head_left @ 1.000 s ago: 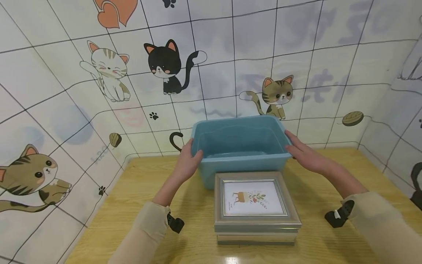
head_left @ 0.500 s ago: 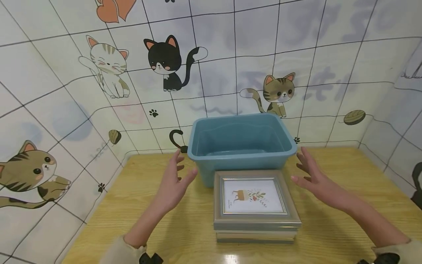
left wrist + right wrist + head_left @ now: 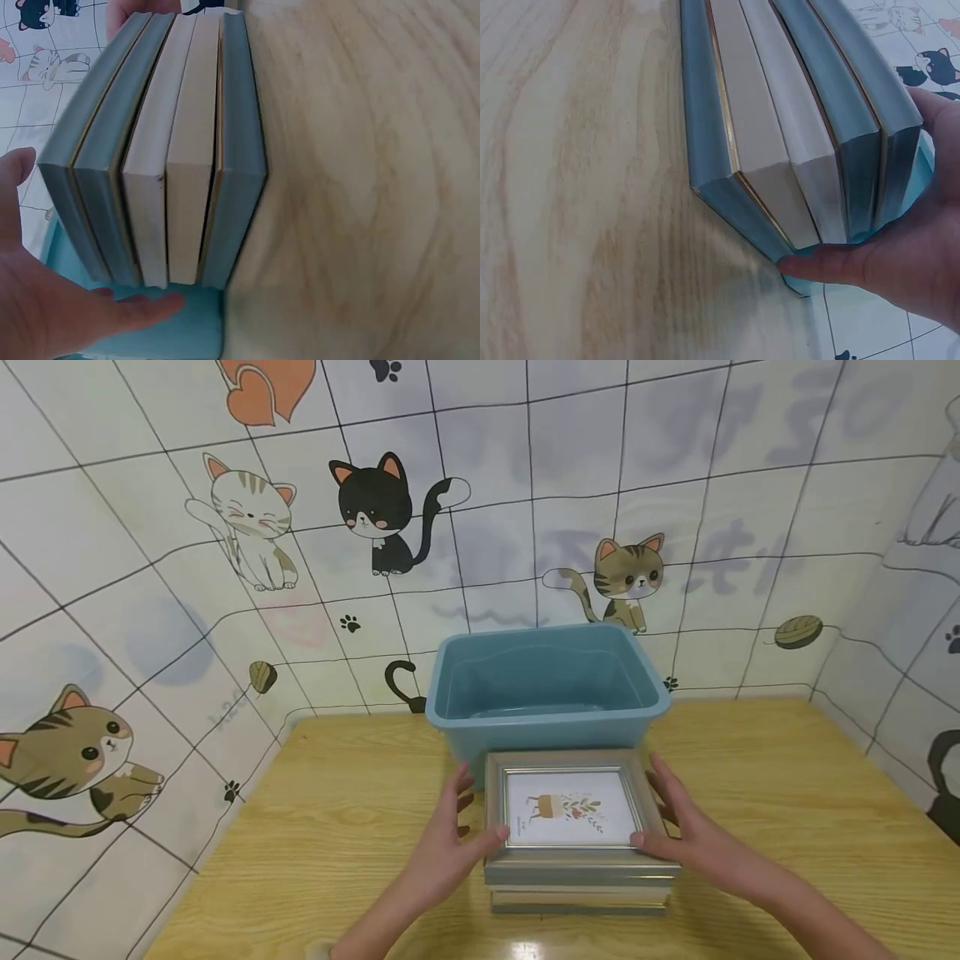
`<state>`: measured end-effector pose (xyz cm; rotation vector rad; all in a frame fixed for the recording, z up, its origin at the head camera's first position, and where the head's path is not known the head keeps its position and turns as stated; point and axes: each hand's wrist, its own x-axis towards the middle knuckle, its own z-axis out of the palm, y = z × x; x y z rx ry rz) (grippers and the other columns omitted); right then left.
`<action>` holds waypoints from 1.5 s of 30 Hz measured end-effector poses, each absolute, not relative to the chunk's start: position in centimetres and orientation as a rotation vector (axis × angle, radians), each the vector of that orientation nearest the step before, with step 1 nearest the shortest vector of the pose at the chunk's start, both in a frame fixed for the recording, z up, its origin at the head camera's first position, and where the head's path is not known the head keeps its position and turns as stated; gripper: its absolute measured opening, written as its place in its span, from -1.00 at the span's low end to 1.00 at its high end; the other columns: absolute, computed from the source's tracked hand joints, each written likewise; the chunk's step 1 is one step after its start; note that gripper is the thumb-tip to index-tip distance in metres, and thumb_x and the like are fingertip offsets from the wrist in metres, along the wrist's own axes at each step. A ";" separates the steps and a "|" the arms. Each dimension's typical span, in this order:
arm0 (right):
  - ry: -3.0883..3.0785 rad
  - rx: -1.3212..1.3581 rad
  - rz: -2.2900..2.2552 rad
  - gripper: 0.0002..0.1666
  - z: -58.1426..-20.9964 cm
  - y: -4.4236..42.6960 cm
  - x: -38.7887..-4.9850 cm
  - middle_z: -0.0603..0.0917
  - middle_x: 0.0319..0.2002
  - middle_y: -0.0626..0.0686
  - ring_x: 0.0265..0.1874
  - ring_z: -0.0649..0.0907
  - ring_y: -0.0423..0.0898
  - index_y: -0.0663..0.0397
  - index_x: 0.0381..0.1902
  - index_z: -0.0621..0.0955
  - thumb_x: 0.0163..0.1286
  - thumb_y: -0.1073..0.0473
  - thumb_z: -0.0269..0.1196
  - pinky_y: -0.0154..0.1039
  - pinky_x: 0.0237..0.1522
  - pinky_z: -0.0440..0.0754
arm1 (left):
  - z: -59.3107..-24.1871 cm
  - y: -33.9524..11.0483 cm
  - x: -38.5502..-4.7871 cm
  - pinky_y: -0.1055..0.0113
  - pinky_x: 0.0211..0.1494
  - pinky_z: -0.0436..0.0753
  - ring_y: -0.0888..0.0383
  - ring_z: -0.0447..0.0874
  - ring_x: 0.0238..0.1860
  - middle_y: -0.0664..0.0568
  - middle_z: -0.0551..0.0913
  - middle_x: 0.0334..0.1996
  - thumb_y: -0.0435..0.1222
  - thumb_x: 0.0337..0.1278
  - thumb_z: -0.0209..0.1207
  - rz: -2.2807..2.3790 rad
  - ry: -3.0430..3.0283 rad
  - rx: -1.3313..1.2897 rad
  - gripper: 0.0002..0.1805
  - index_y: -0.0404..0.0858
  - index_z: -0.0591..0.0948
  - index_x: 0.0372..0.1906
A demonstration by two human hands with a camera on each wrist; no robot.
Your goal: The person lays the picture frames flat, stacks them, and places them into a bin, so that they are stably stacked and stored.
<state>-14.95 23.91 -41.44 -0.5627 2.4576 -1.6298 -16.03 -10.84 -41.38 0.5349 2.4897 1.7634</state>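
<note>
A stack of several picture frames (image 3: 570, 858) lies on the wooden table. The top frame is silver-grey and holds a print of plants. In the wrist views the edges below are grey-blue, white and beige. My left hand (image 3: 448, 853) is at the stack's left side, thumb over the top frame's edge, fingers spread; the left wrist view shows a small gap between thumb and stack. My right hand (image 3: 708, 845) is at the right side, its thumb over the top edge and a straight finger (image 3: 825, 264) along the stack's side near the bottom. Behind stands a blue plastic tub (image 3: 547, 722).
The tub stands right behind the stack, close to the wall (image 3: 487, 543) with its cat-print covering. Bare wooden tabletop (image 3: 337, 810) stretches to the left and right of the stack.
Both hands have left the tub's sides, pulled back and come inward to either side of the stack of picture frames. The tub and the stack stay in place.
</note>
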 end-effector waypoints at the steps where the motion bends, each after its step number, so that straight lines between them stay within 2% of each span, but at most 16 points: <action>1: 2.440 -0.555 -1.642 0.28 -41.6 23.8 -15.0 -0.23 0.51 0.61 0.37 0.01 0.73 0.22 0.60 -0.44 0.43 0.22 0.28 0.52 0.15 0.36 | -41.6 -10.8 -16.0 -0.32 0.34 0.35 -0.34 0.16 0.49 -0.25 0.11 0.55 -0.08 0.30 0.32 1.775 2.458 0.543 0.05 -0.23 -0.08 0.65; 5: 2.374 -0.507 -1.676 0.28 -41.9 23.8 -15.1 -0.22 0.52 0.59 0.42 -0.05 0.67 0.20 0.61 -0.43 0.43 0.16 0.28 0.46 0.23 0.30 | -42.5 -10.4 -16.0 -0.29 0.32 0.40 -0.39 0.10 0.50 -0.28 0.03 0.57 -0.11 0.27 0.30 1.818 2.362 0.570 0.07 -0.25 -0.12 0.65; 9: 2.313 -0.450 -1.701 0.26 -42.1 23.7 -15.2 -0.23 0.56 0.47 0.47 -0.03 0.53 0.06 0.64 -0.40 0.43 0.11 0.26 0.37 0.28 0.28 | -43.1 -10.1 -16.1 -0.22 0.29 0.47 -0.41 0.11 0.49 -0.29 0.01 0.58 -0.14 0.22 0.29 1.862 2.298 0.576 0.08 -0.25 -0.12 0.65; 13: 2.249 -0.375 -1.722 0.24 -42.4 23.7 -15.1 -0.33 0.60 0.35 0.48 -0.09 0.40 -0.08 0.65 -0.40 0.43 0.07 0.24 0.42 0.33 0.14 | -43.5 -10.0 -16.3 -0.22 0.29 0.47 -0.42 0.10 0.48 -0.28 -0.03 0.58 -0.15 0.21 0.25 1.883 2.243 0.575 0.08 -0.21 -0.15 0.66; 16: 2.221 -0.343 -1.743 0.23 -42.6 23.7 -15.0 -0.36 0.60 0.33 0.48 -0.12 0.38 -0.12 0.65 -0.41 0.44 0.07 0.23 0.47 0.34 0.04 | -43.5 -9.9 -16.3 -0.21 0.27 0.48 -0.45 0.10 0.47 -0.27 -0.06 0.59 -0.13 0.23 0.23 1.869 2.224 0.574 0.08 -0.16 -0.17 0.67; 23: 2.214 -0.308 -1.770 0.22 -43.0 23.7 -15.0 -0.31 0.61 0.30 0.46 -0.05 0.31 -0.20 0.66 -0.38 0.45 0.08 0.23 0.27 0.34 0.20 | -43.4 -9.8 -16.4 -0.15 0.20 0.55 -0.48 0.22 0.39 -0.34 -0.05 0.58 -0.14 0.25 0.20 1.841 2.233 0.596 0.08 -0.17 -0.21 0.68; 28: 2.171 -0.319 -1.785 0.21 -43.1 23.8 -15.1 -0.33 0.61 0.29 0.46 -0.05 0.31 -0.25 0.65 -0.41 0.46 0.07 0.21 0.20 0.33 0.25 | -43.5 -9.8 -16.4 -0.23 0.25 0.50 -0.51 0.22 0.38 -0.40 -0.05 0.56 -0.13 0.24 0.19 1.829 2.241 0.595 0.09 -0.18 -0.23 0.67; 32: 2.153 -0.313 -1.787 0.21 -43.1 23.7 -15.0 -0.37 0.60 0.29 0.46 -0.07 0.32 -0.27 0.64 -0.42 0.47 0.06 0.20 0.30 0.35 0.17 | -43.5 -9.6 -16.4 -0.27 0.30 0.42 -0.53 0.19 0.39 -0.41 -0.07 0.56 -0.13 0.23 0.19 1.839 2.231 0.594 0.10 -0.19 -0.24 0.67; 41: 2.134 -0.325 -1.812 0.21 -43.5 23.8 -15.0 -0.45 0.59 0.31 0.47 -0.15 0.36 -0.36 0.63 -0.44 0.47 0.07 0.18 0.45 0.34 0.01 | -43.8 -9.3 -16.7 -0.08 0.32 0.42 -0.40 0.16 0.43 -0.32 -0.14 0.59 -0.17 0.20 0.17 1.892 2.154 0.621 0.12 -0.13 -0.30 0.67; 45: 2.148 -0.359 -1.820 0.19 -43.8 23.7 -15.1 -0.44 0.59 0.31 0.46 -0.14 0.37 -0.41 0.64 -0.41 0.46 0.08 0.17 0.48 0.31 0.02 | -43.9 -9.4 -16.7 -0.04 0.31 0.43 -0.38 0.18 0.42 -0.30 -0.14 0.59 -0.20 0.20 0.16 1.894 2.139 0.624 0.13 -0.11 -0.32 0.67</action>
